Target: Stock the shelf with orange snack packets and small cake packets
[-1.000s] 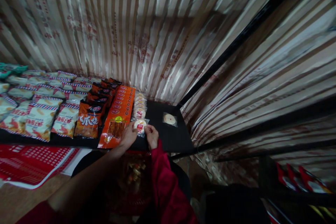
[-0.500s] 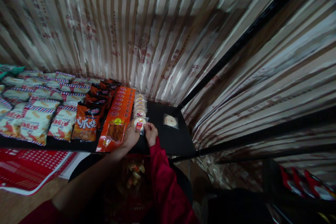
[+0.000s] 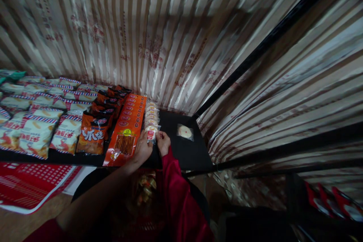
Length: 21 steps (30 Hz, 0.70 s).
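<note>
A small clear packet with a round white cake [image 3: 151, 134] and a red label lies at the front of a row of like packets [image 3: 151, 112] on the black shelf. On its left edge rest the closed fingers of my left hand [image 3: 142, 149]. My right hand [image 3: 163, 143] pinches the packet's right edge. Close beside my left hand lies a long orange snack pack [image 3: 125, 128] with brown sticks showing through a window. Another round cake packet [image 3: 185, 132] sits alone to the right of my hands.
Orange-black snack bags [image 3: 91, 134] and several white snack bags [image 3: 38, 132] fill the shelf [image 3: 181, 155] to the left. Under it stands a red basket [image 3: 31, 183]. A black metal post [image 3: 241, 68] slants up at the right, before pleated striped cloth [image 3: 113, 26].
Both hands stay on the front cake packet, which now lies flatter in line with the row. The view has shifted very slightly.
</note>
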Available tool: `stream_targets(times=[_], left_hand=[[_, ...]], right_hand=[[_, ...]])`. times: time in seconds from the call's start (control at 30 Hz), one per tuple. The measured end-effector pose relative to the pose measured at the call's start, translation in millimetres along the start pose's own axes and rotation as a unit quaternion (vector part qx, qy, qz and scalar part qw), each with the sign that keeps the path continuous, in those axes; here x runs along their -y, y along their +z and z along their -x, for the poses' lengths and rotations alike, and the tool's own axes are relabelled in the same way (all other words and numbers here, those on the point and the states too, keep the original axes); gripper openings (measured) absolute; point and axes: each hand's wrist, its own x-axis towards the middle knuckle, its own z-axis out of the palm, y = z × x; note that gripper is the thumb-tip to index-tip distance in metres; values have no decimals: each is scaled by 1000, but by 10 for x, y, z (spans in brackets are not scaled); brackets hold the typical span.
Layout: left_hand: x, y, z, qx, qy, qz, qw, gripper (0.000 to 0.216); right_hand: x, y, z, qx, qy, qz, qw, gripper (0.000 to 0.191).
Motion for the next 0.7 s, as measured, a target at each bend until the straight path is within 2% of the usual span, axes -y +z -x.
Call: stream_targets(times=[0.4,0.7], left_hand=[[-60,-39,24,32,4,-9,999,59],[-19,18,102,70,26,-35,997,57]], right_hand=[[33,35,6,-16,-6,35,999,31],[70,51,14,-37,-24,86,995,29]])
